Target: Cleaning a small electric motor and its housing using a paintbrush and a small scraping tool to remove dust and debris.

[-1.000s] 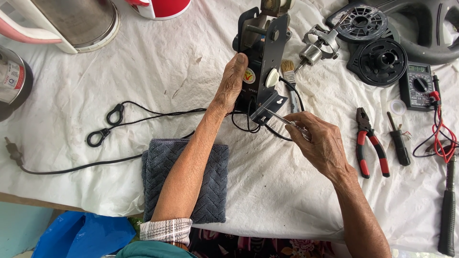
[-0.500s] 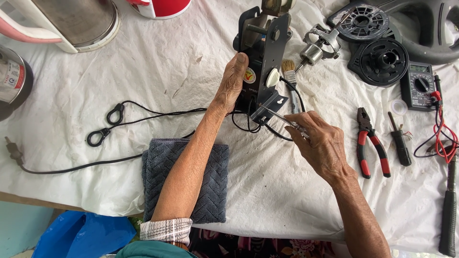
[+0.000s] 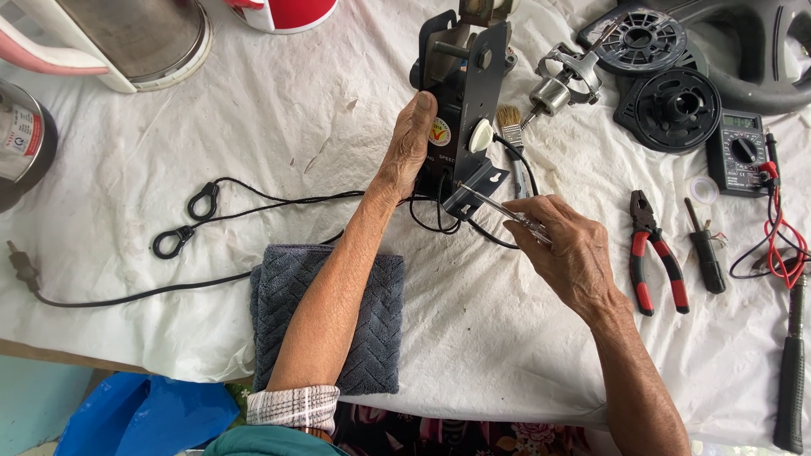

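Head view is showing a white cloth-covered table [image 3: 253,127], its near edge running along the bottom with a blue bag [image 3: 144,414] hanging below at far left. At the left edge a steel pot [image 3: 21,143] with a white label patch is sitting, and a white and pink kettle [image 3: 110,34] is lying above it. A black power cord [image 3: 194,203] with its plug [image 3: 21,266] is trailing across open cloth, leaving bare room between cord and kettle. A folded grey towel [image 3: 279,287] is lying under the left forearm at the near edge. The left hand [image 3: 410,143] is gripping the side of an upright black fan control housing [image 3: 465,101], fingers wrapped around it beside a small round yellow and red sticker [image 3: 439,131] and a cream knob [image 3: 480,135]. The right hand [image 3: 566,253] is clenching a screwdriver [image 3: 494,205], its tip touching the housing's lower bracket. A paintbrush [image 3: 509,127] is lying just behind. Farther right, red-handled pliers [image 3: 650,253], a dark multimeter [image 3: 739,152] with red leads [image 3: 781,236] and a hammer [image 3: 791,371] are crowding the right edge, with black fan parts [image 3: 676,105] above.
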